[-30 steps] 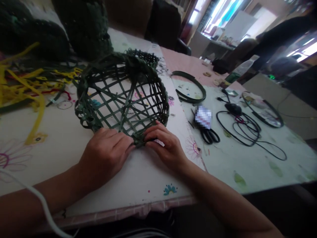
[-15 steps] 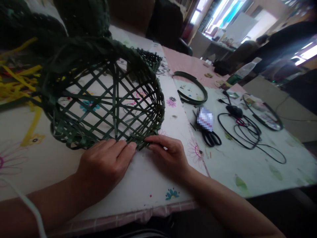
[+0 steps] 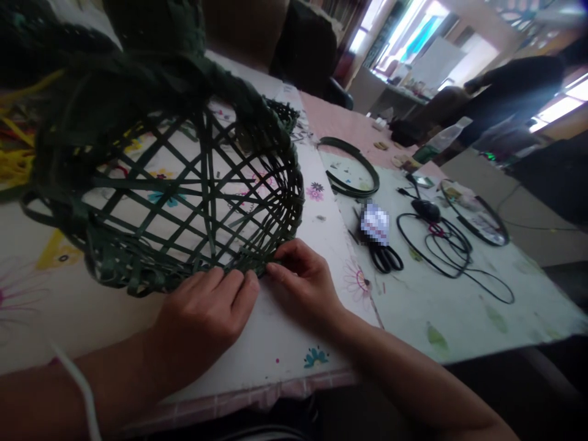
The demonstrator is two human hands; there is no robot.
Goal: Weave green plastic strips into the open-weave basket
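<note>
At ten o'clock in view, the green woven basket (image 3: 206, 184) is gripped near its five o'clock edge by the left hand (image 3: 209, 309) and the pinching right hand (image 3: 303, 275), where an uneven pull could skew its weave.

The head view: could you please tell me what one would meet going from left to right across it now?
Yellow strips → basket → right hand → scissors → cable.

Yr view dim o'all, glare frm window (image 3: 407, 37) upper R, shadow under yr R hand (image 3: 305, 275), edges blurry + stretched, patch by scissors (image 3: 387, 261) pixelated
</note>
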